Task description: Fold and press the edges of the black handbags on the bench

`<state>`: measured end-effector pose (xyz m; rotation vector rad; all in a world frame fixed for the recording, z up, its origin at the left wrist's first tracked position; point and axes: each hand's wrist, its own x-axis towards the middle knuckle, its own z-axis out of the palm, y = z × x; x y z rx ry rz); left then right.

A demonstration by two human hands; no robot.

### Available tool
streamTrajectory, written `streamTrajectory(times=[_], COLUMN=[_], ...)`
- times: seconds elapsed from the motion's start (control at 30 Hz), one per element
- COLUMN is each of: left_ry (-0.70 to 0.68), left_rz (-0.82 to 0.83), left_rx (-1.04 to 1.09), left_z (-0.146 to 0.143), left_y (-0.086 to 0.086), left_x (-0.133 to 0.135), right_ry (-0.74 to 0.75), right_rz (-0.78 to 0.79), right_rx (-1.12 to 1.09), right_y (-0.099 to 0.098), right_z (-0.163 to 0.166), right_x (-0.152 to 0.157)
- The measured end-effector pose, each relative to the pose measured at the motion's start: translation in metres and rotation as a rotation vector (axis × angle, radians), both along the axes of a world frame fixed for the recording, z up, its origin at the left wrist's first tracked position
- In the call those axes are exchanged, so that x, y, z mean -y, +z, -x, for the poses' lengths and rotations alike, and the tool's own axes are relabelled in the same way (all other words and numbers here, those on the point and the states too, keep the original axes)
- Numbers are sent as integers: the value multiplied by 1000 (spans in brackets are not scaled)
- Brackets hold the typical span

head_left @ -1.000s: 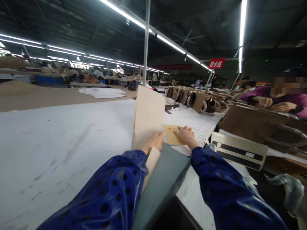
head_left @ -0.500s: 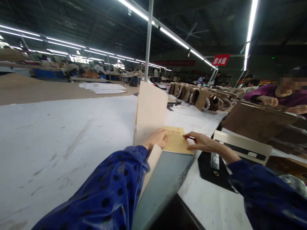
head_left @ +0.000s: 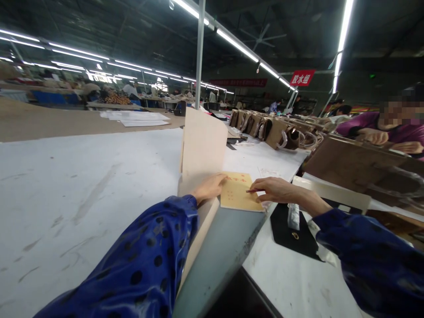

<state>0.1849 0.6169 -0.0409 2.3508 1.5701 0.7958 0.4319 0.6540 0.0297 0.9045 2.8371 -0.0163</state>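
Observation:
A yellow notebook point(head_left: 239, 194) with red printed characters lies closed on a grey surface point(head_left: 218, 247). At its upper left edge my left hand point(head_left: 209, 186) rests with fingers stretched out; the fingertips touch the cover's edge. My right hand point(head_left: 276, 191) pinches a thin dark red pen point(head_left: 253, 191) above the notebook's right side, its tip pointing left over the cover. Behind my left hand stands a tall cream board point(head_left: 204, 148), upright and slightly curved. Another cream strip point(head_left: 197, 245) runs down beside my left sleeve.
A white-covered table point(head_left: 82, 176) spreads to the left. On the right lie a black piece point(head_left: 294, 236) with a gold ring and a wrapped strip. Brown bags point(head_left: 278, 132) stand in a row behind, and a co-worker's hands point(head_left: 374, 136) are above a large brown bag point(head_left: 357, 165).
My left hand has slid left off the notebook's cover to its edge, uncovering more print. The pen in my right hand has moved further over the cover. The view has shifted slightly.

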Motion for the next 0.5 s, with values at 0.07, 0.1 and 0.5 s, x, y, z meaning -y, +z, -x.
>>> streamTrajectory(times=[0.07,0.1,0.5], left_ry=[-15,-19,-16], left_rz=[-14,-20,28], left_rx=[12,17,43], left_z=[0,0,0], left_y=[0,0,1], left_x=[1,2,4], right_ry=[7,10,-60], right_rz=[-20,-31,-255], right_rx=[8,11,123], right_y=[-1,-2,-17], right_z=[1,1,15], right_x=[-2,-2,17])
